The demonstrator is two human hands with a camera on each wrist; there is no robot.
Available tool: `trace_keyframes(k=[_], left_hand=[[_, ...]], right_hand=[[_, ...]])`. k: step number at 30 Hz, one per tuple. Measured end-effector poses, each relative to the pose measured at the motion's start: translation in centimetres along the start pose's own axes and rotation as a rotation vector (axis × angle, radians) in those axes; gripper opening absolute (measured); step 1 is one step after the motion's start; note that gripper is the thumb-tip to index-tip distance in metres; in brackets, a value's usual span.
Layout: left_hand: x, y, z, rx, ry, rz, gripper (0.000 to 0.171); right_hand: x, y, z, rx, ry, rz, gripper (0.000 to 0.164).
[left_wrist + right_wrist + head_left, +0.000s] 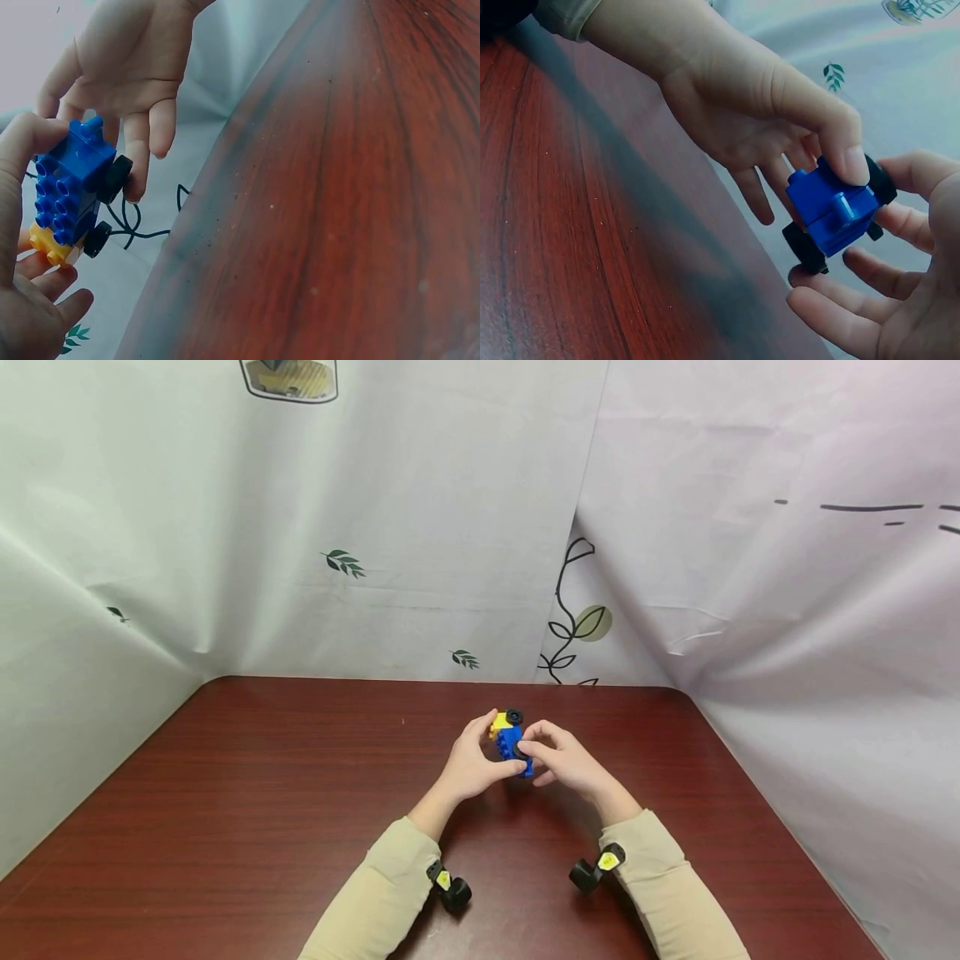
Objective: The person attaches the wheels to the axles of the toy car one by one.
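Note:
A small toy car of blue and yellow building bricks (508, 742) with black wheels is held up over the table between both hands. My left hand (472, 762) grips it lengthwise, thumb on the blue end, fingers at the yellow brick (51, 244). In the left wrist view, rows of studs show on the blue brick (64, 196). My right hand (568, 767) has its fingertips around the wheels at the blue end. The right wrist view shows fingertips at the near black wheel (804, 247) and at the opposite wheel (881, 180).
The dark red-brown wooden table (262, 818) has rounded far corners. A pale cloth (450, 510) with leaf drawings hangs behind it and along both sides. Black camera mounts (450, 889) sit on both wrists, over beige sleeves (382, 893).

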State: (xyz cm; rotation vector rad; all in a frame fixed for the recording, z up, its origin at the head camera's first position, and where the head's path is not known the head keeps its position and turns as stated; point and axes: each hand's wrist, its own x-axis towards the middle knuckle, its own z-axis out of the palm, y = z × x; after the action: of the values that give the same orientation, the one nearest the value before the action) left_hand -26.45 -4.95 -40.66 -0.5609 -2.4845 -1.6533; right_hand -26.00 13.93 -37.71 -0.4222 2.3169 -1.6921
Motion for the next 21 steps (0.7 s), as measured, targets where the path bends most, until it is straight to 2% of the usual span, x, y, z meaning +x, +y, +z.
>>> trace_keyframes(k=[3, 11, 16, 21], left_hand=[[0.08, -0.08, 0.04, 0.01, 0.003, 0.0, 0.093], [0.0, -0.09, -0.01, -0.011, 0.0, -0.02, 0.094], [-0.04, -0.02, -0.04, -0.019, 0.007, -0.022, 0.094], [0.02, -0.07, 0.01, -0.028, 0.012, -0.017, 0.094]], right_hand=[[0.03, 0.04, -0.01, -0.015, 0.013, -0.02, 0.033], [0.2, 0.07, -0.49, 0.074, 0.087, -0.039, 0.031], [0.15, 0.0, -0.67, 0.149, 0.081, 0.001, 0.033], [0.27, 0.14, -0.67, 0.137, 0.079, 0.045, 0.026]])
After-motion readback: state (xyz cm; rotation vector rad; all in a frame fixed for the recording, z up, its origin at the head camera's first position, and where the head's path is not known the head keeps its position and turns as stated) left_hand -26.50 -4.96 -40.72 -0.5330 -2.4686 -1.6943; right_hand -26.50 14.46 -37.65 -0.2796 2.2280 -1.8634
